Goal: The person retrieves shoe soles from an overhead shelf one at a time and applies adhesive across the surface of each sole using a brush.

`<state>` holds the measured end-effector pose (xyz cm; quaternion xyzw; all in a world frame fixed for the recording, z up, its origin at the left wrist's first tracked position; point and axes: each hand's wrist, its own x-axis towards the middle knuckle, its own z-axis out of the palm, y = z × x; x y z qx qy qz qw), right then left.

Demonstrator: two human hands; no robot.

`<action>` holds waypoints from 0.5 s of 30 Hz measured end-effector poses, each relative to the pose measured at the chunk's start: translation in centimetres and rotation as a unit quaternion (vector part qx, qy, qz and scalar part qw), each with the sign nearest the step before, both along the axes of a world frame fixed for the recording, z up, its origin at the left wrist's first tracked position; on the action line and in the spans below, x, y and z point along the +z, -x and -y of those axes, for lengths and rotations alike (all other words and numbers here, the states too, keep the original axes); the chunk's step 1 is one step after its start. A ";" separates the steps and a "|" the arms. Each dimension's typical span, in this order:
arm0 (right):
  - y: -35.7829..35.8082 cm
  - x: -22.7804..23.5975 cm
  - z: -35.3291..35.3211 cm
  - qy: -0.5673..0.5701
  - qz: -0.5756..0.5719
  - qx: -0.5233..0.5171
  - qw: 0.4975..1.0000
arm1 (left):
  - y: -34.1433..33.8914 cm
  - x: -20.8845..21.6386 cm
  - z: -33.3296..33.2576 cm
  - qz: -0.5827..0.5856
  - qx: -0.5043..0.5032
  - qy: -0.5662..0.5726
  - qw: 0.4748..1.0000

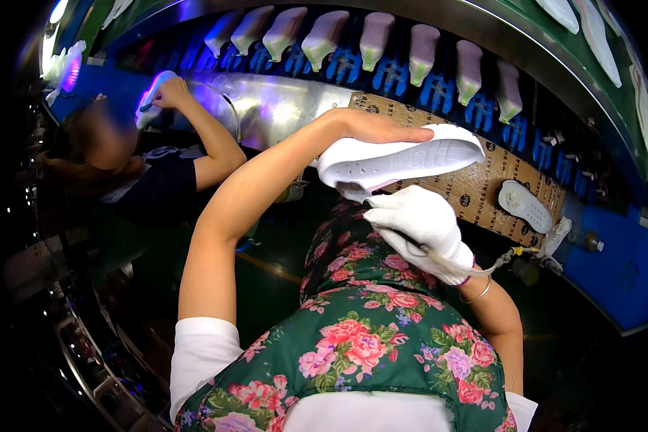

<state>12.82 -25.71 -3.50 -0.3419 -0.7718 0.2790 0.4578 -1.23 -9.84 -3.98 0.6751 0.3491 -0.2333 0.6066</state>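
Note:
My bare left hand (pixel 374 127) is closed over a white shoe sole (pixel 410 162), fingers behind it and thumb along its upper edge. The patterned underside of the sole faces me, its rounded end pointing left. My right hand (pixel 425 223), in a white knit glove, is closed around a thin tool whose shape is mostly hidden by the fingers. A pale hose (pixel 493 268) runs from this hand to the right. The gloved fingertips are just below the sole's lower left edge; I cannot tell whether the tool touches it.
Printed brown cardboard (pixel 457 189) covers the bench, with another white sole (pixel 525 205) lying on it. Beyond, several pinkish shoe forms (pixel 376 39) stand on blue holders (pixel 391 75). A bottle (pixel 587 239) lies at the right. A co-worker (pixel 158 169) handles a sole at the left.

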 end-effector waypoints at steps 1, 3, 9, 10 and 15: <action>-0.3 0.5 0.0 0.060 -0.049 0.009 0.997 | 0.2 -0.8 -0.1 0.001 0.008 -0.007 1.000; -1.0 0.9 -0.7 0.065 0.003 -0.025 0.998 | 0.1 -0.6 -0.5 0.005 0.016 -0.015 1.000; -1.0 1.2 1.4 0.256 -0.149 -0.046 0.954 | -0.4 1.7 -0.9 -0.088 0.099 -0.010 0.991; -2.2 1.4 1.2 0.321 -0.192 -0.076 0.924 | 1.0 -2.6 0.1 0.136 0.264 0.049 0.954; -3.8 -0.9 1.6 0.311 -0.287 -0.208 0.882 | 1.8 -5.2 3.2 0.284 0.419 0.443 0.740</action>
